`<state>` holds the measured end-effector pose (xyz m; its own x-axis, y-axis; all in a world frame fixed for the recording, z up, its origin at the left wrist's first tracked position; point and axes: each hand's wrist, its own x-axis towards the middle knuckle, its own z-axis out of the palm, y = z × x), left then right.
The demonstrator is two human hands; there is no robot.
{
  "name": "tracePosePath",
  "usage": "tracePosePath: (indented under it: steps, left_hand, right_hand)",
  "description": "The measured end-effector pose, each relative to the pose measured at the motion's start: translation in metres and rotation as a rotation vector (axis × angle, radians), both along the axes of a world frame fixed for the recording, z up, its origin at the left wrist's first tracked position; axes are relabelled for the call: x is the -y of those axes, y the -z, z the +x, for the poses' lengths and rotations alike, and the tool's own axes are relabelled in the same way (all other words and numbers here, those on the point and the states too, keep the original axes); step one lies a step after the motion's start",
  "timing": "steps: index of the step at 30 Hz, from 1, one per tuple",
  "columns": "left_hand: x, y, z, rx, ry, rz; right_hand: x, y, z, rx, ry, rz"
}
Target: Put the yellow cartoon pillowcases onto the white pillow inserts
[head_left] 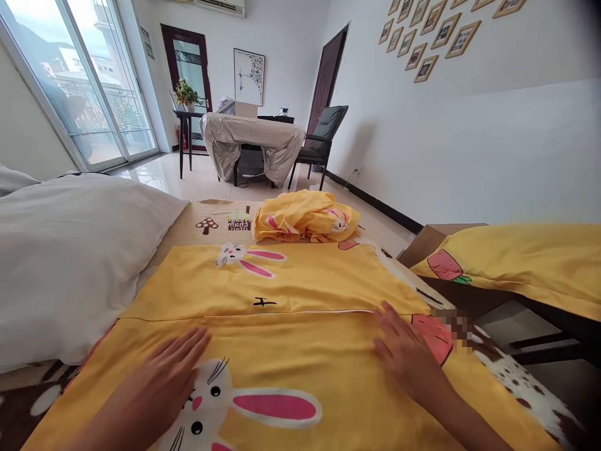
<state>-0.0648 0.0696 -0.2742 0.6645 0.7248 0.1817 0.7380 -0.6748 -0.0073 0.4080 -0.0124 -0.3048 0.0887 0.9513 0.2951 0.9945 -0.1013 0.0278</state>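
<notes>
A yellow pillowcase [323,357] with rabbit and carrot prints lies spread flat in front of me. A seam with a white-edged opening runs across it, and a plainer yellow strip continues beyond. My left hand [171,376] rests palm down on the cloth, beside the large rabbit's face, fingers stretched out. On the other side my right hand [406,351] also lies flat on it, fingers slightly spread near the seam and a carrot print. Neither hand holds anything. Behind the pillowcase sits a crumpled bundle of matching yellow cloth [305,213].
A white pillow [79,250] lies on the left. To the right, yellow printed cloth [530,257] hangs over a cardboard box [434,235]. A patterned beige bedsheet [218,216] lies underneath. Farther off stand a covered table [253,128] and a black chair [323,134].
</notes>
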Motion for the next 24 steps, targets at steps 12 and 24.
tracePosePath:
  steps: [12,24]
  left_hand:
    - [-0.155,0.027,0.105,0.034,-0.292,-0.246]
    - [-0.225,0.034,-0.047,0.092,-0.836,-0.258]
  right_hand:
    - [-0.191,-0.006,-0.116,-0.239,-0.287,-0.325]
    - [-0.222,0.004,0.113,-0.099,0.414,-0.238]
